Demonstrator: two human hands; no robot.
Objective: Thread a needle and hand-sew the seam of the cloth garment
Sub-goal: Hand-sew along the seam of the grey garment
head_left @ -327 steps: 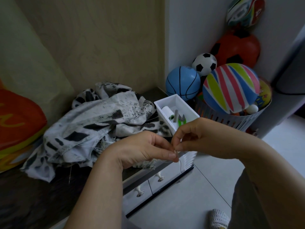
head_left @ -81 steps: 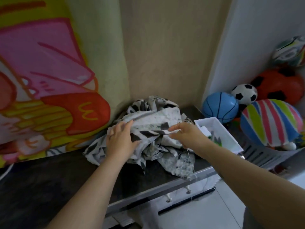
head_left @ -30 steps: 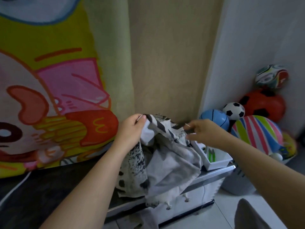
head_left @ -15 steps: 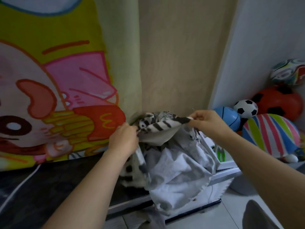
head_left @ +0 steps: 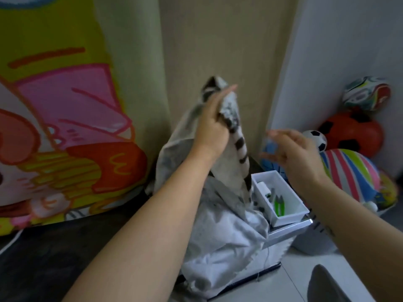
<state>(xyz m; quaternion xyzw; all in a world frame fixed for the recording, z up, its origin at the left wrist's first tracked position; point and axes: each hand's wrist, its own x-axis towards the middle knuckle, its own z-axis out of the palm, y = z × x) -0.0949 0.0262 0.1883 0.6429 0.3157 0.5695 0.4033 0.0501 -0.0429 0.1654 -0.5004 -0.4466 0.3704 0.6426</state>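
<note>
My left hand (head_left: 212,125) holds the white-and-black patterned cloth garment (head_left: 220,236) by an upper edge, lifted high against the wall. The rest of the cloth hangs down onto the dark countertop (head_left: 50,253) and over its front edge. My right hand (head_left: 292,153) is to the right of the cloth, apart from it, blurred, fingers spread. A thin thread (head_left: 265,258) hangs down the cabinet front below the cloth. The needle is not visible.
A white box (head_left: 292,216) with a spool and green snips stands at the counter's right end. Several balls, among them a striped one (head_left: 349,171) and a red one (head_left: 351,134), fill a basket at right. A cartoon-print cushion (head_left: 61,127) leans at left.
My left hand has raised the cloth higher. My right hand has let go of the cloth's edge and moved off to the right and down.
</note>
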